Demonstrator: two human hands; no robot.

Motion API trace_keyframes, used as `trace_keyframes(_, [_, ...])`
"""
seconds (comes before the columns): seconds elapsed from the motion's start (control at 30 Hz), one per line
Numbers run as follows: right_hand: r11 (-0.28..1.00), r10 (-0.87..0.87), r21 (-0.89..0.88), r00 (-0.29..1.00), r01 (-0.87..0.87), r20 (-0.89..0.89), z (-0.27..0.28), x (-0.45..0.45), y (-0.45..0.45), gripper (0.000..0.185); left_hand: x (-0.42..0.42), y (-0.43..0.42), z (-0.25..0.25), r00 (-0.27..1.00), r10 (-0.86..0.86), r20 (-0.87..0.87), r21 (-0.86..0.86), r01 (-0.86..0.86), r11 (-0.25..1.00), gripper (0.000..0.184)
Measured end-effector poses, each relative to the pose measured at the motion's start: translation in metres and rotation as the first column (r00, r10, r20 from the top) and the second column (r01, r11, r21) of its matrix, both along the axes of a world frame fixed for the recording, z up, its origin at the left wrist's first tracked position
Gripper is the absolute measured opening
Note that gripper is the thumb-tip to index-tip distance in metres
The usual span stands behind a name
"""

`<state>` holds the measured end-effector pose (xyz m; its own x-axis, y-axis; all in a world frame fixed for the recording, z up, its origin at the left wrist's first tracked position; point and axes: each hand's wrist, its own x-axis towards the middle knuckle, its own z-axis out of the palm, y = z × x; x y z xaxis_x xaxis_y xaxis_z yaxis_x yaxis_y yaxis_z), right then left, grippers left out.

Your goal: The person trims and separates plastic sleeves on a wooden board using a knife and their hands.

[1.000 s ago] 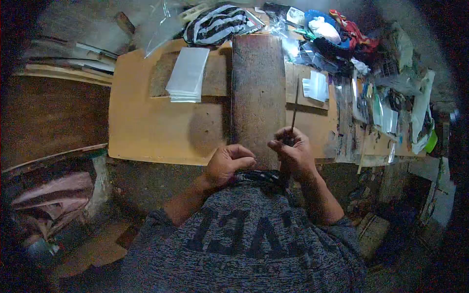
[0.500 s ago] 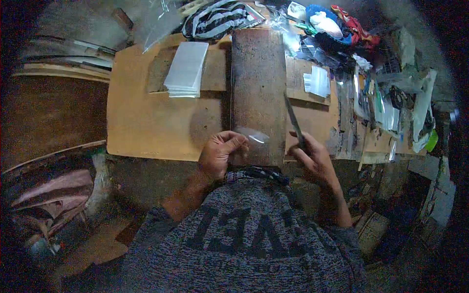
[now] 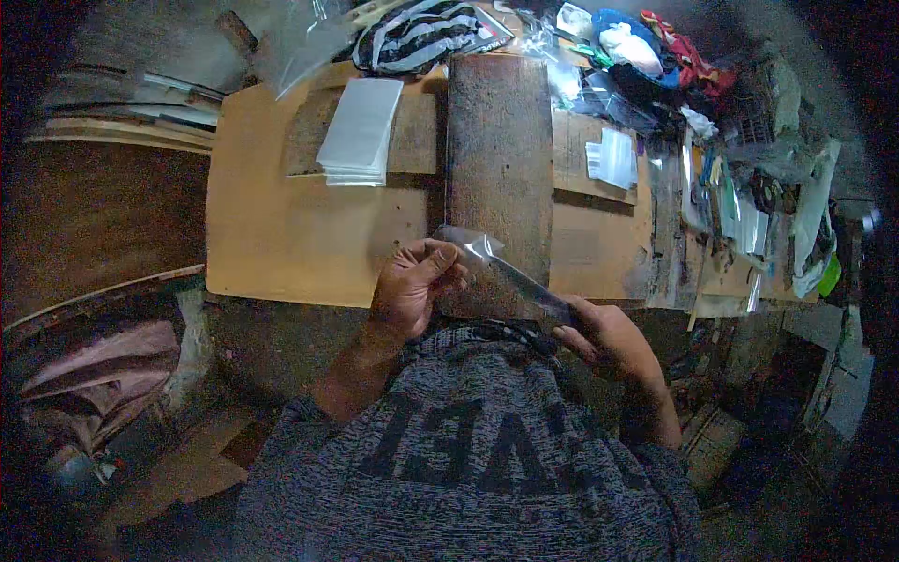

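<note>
My left hand is closed, its thumb and fingers pinching a small clear plastic sheet over the near part of a dark wooden board. A long, thin-bladed knife is gripped in my right hand. Its blade slants up and left across the board, and the tip end meets or overlaps the plastic; I cannot tell whether it touches.
A stack of whitish plastic sheets lies left of the board, and a smaller stack lies right of it. A striped bag and coloured cloths sit at the back. Strips and tools crowd the right side.
My right hand has swung the knife from pointing away to slanting left, bringing the blade to the plastic. My left hand has shifted slightly left and away from me with the plastic.
</note>
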<state>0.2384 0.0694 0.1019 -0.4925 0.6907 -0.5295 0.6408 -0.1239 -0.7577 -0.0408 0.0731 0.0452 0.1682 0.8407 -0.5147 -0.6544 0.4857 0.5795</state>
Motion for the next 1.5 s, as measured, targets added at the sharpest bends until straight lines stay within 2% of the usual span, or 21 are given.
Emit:
trace_keyframes(0.1, [0.994,0.062,0.091,0.998,-0.064,0.024,0.001,-0.002,0.005,0.036,0.002,-0.002,0.0,0.999,-0.034,-0.039,0.063,0.036,0.997,0.012])
trace_keyframes(0.17, [0.999,0.009,0.035,1.0,-0.009,-0.015,0.007,-0.009,0.01,0.037,0.005,-0.005,0.01,0.879,-0.287,-0.382,0.027,0.321,0.947,0.011])
trace_keyframes(0.3, [0.997,0.042,0.062,0.996,-0.048,0.082,-0.011,-0.013,0.016,0.038,0.015,-0.008,0.02,0.85,-0.426,-0.31,0.055,0.463,0.885,0.014])
trace_keyframes(0.37, [0.987,0.089,0.121,0.987,-0.105,0.135,-0.015,-0.016,0.02,0.038,0.018,-0.01,0.017,0.777,-0.466,-0.424,0.055,0.536,0.843,0.015])
trace_keyframes(0.5, [0.984,0.115,0.124,0.986,-0.13,0.123,-0.021,-0.019,0.03,0.038,0.019,-0.01,0.017,0.822,-0.467,-0.325,0.086,0.518,0.851,0.012])
trace_keyframes(0.6, [0.926,0.233,0.257,0.955,-0.275,0.183,-0.038,-0.003,0.037,0.036,0.01,-0.012,0.011,0.75,-0.5,-0.432,0.072,0.582,0.81,0.011])
trace_keyframes(0.7, [0.932,0.147,0.287,0.955,-0.222,0.258,-0.029,0.008,0.051,0.035,0.001,-0.011,0.009,0.718,-0.519,-0.464,0.079,0.618,0.783,0.011])
trace_keyframes(0.77, [0.882,-0.208,0.45,0.972,0.139,0.107,-0.024,0.008,0.057,0.032,-0.003,-0.011,0.011,0.723,-0.548,-0.421,0.024,0.613,0.79,0.011])
trace_keyframes(0.8, [0.914,-0.306,0.285,0.952,0.289,0.014,-0.026,0.004,0.058,0.032,-0.002,-0.011,0.011,0.725,-0.545,-0.421,0.023,0.609,0.792,0.011])
trace_keyframes(0.83, [0.914,-0.305,0.285,0.952,0.288,0.015,-0.033,-0.002,0.056,0.032,0.002,-0.011,0.01,0.744,-0.52,-0.419,0.025,0.582,0.813,0.011])
trace_keyframes(0.9, [0.883,-0.468,-0.228,0.81,0.411,-0.353,-0.049,-0.018,0.052,0.033,0.012,-0.007,0.009,0.764,-0.495,-0.413,0.036,0.557,0.83,0.011])
trace_keyframes(0.93, [0.884,-0.466,-0.223,0.811,0.411,-0.352,-0.048,-0.028,0.05,0.033,0.016,-0.004,0.007,0.782,-0.484,-0.393,0.046,0.542,0.839,0.011])
trace_keyframes(1.03, [0.823,-0.528,-0.444,0.765,0.355,-0.368,-0.057,-0.05,0.046,0.041,0.023,0.001,0.0,0.785,-0.458,-0.417,0.014,0.509,0.86,0.014])
trace_keyframes(1.1, [0.886,-0.463,-0.186,0.777,0.426,-0.426,-0.084,-0.056,0.058,0.038,0.026,0.002,-0.01,0.766,-0.452,-0.458,-0.024,0.497,0.867,0.018])
trace_keyframes(1.17, [0.829,-0.559,-0.248,0.75,0.501,-0.355,-0.072,-0.062,0.078,0.036,0.028,0.002,-0.027,0.798,-0.285,-0.531,0.055,0.368,0.928,0.039])
trace_keyframes(1.23, [0.86,-0.496,-0.005,0.836,0.509,-0.233,-0.101,-0.057,0.103,0.036,0.027,-0.005,-0.042,0.794,-0.243,-0.557,0.037,0.316,0.948,0.049])
trace_keyframes(1.27, [0.858,-0.501,-0.006,0.834,0.514,-0.232,-0.122,-0.051,0.112,0.036,0.027,-0.008,-0.049,0.788,-0.199,-0.583,0.02,0.258,0.966,0.06])
trace_keyframes(1.33, [0.78,-0.393,0.342,0.835,0.524,-0.385,-0.152,-0.036,0.122,0.034,0.022,-0.012,-0.057,0.776,-0.211,-0.594,0.015,0.273,0.962,0.064])
trace_keyframes(1.37, [0.781,-0.394,0.34,0.836,0.524,-0.381,-0.157,-0.025,0.122,0.034,0.02,-0.015,-0.061,0.765,-0.217,-0.606,0.012,0.281,0.96,0.069])
trace_keyframes(1.43, [0.672,-0.558,0.52,0.822,0.526,-0.111,-0.144,-0.012,0.119,0.032,0.016,-0.021,-0.065,0.779,-0.199,-0.594,0.018,0.26,0.965,0.067])
trace_keyframes(1.5, [0.657,-0.649,0.42,0.753,0.626,-0.108,-0.118,-0.001,0.105,0.031,0.011,-0.025,-0.069,0.791,-0.18,-0.585,0.022,0.238,0.971,0.066])
